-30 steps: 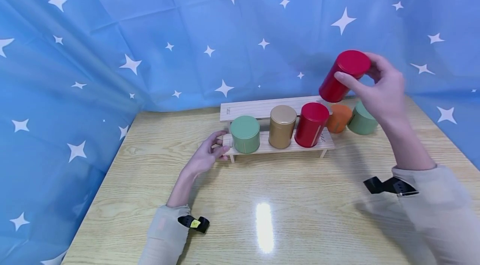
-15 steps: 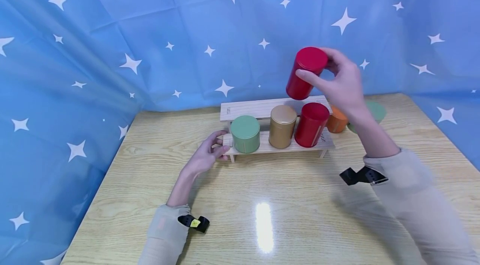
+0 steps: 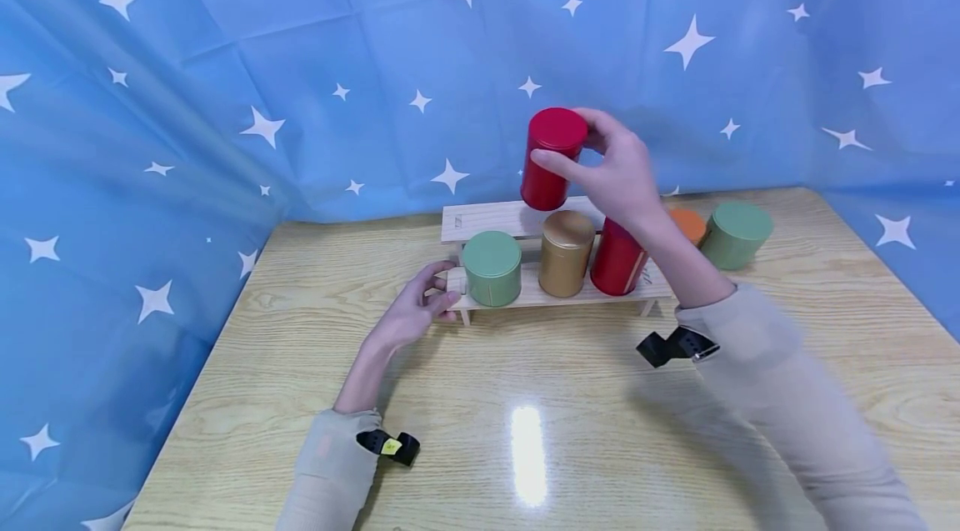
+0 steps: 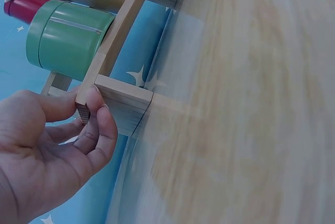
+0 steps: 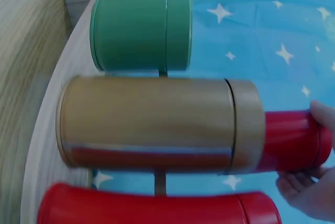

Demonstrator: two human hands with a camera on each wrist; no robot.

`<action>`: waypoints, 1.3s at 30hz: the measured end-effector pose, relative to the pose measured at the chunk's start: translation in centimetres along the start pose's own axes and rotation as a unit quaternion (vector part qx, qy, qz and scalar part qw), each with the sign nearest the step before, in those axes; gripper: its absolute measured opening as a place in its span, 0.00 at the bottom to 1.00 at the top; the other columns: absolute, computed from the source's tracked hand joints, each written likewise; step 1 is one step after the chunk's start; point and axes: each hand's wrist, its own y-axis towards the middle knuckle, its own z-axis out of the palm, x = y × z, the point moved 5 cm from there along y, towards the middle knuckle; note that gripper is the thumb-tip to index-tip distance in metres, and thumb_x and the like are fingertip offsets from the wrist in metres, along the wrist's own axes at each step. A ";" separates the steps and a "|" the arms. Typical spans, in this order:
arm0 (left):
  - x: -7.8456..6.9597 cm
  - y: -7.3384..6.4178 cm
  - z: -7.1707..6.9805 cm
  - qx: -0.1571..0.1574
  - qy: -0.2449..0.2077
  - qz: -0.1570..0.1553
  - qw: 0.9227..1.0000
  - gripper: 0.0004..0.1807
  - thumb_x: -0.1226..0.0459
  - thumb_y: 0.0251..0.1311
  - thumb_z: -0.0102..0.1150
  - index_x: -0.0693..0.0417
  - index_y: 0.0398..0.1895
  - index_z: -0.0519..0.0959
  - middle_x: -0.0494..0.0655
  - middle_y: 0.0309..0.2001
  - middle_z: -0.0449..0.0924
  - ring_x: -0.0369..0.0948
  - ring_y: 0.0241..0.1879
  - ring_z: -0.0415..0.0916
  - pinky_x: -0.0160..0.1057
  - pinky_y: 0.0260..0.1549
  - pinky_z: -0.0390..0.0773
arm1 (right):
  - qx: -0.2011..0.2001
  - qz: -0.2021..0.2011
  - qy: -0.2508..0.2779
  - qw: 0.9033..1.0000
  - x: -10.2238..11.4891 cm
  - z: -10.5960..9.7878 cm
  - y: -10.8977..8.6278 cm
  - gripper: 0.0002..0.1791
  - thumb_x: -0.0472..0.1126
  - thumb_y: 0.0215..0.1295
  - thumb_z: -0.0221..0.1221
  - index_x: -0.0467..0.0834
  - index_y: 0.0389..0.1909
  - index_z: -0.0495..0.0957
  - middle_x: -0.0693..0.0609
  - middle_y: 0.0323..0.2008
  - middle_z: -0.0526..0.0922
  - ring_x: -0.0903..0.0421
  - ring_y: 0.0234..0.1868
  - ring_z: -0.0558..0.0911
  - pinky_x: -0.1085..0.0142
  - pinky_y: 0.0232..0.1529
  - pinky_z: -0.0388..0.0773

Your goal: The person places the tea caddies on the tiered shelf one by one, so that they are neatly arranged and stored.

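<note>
My right hand (image 3: 618, 168) grips a red canister (image 3: 547, 168) near its lid, thumb across the front. It holds the canister upright, overlapping the upper step of a two-step wooden rack (image 3: 487, 221) in the head view. On the lower step stand a green canister (image 3: 492, 271), a gold canister (image 3: 564, 260) and a second red canister (image 3: 615, 264), partly behind my right arm. My left hand (image 4: 57, 150) pinches the left end of the lower step between thumb and fingers. In the right wrist view, the gold canister (image 5: 152, 122) hides part of the held red one.
Right of the rack, an orange canister (image 3: 686, 224), partly hidden by my arm, and another green canister (image 3: 738, 232) stand on the wooden table (image 3: 465, 414). A blue curtain (image 3: 360, 39) with white stars hangs close behind the table.
My right hand has carried the red canister leftward, from over the rack's right end to over its middle, and it now stands more upright. My left hand stays where it was.
</note>
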 end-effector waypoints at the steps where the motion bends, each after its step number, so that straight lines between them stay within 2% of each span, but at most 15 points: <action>1: 0.0 0.0 0.0 0.000 0.000 0.000 1.000 0.30 0.74 0.73 0.51 0.63 0.75 0.57 0.59 0.49 0.65 0.42 0.40 0.75 0.41 0.48 0.87 | 0.004 -0.003 0.003 1.000 0.0 0.4 0.1 0.35 0.53 0.61 0.71 0.46 0.67 0.73 0.50 0.55 0.81 0.53 0.56 0.79 0.57 0.60 0.78; 13: 0.0 0.0 0.0 0.000 -0.006 0.008 1.000 0.30 0.75 0.72 0.51 0.65 0.75 0.57 0.59 0.49 0.66 0.42 0.40 0.75 0.40 0.47 0.88 | 0.054 -0.020 0.036 0.998 -0.5 4.9 0.8 0.36 0.50 0.60 0.72 0.42 0.66 0.73 0.47 0.55 0.81 0.50 0.54 0.80 0.50 0.59 0.80; 18: 0.1 0.0 0.0 0.001 -0.005 0.009 1.000 0.30 0.76 0.72 0.50 0.65 0.75 0.57 0.58 0.49 0.65 0.42 0.40 0.75 0.39 0.47 0.88 | 0.065 -0.006 0.025 0.998 -0.6 6.2 0.9 0.36 0.53 0.59 0.72 0.43 0.65 0.74 0.49 0.54 0.80 0.52 0.53 0.79 0.54 0.57 0.80; 28: 0.1 0.1 0.0 0.001 -0.001 0.015 1.000 0.29 0.76 0.73 0.50 0.65 0.74 0.57 0.60 0.49 0.66 0.42 0.39 0.75 0.41 0.47 0.88 | 0.083 0.003 0.024 0.996 -0.8 7.8 1.0 0.35 0.53 0.61 0.71 0.43 0.66 0.72 0.50 0.56 0.79 0.52 0.53 0.79 0.56 0.52 0.83; 39: 0.1 0.1 0.0 -0.003 0.007 0.013 1.000 0.29 0.75 0.73 0.51 0.64 0.74 0.59 0.59 0.48 0.67 0.43 0.37 0.76 0.42 0.46 0.88 | 0.116 -0.004 0.005 0.993 -0.8 8.5 1.4 0.37 0.55 0.63 0.69 0.42 0.68 0.71 0.49 0.57 0.79 0.53 0.53 0.79 0.57 0.54 0.83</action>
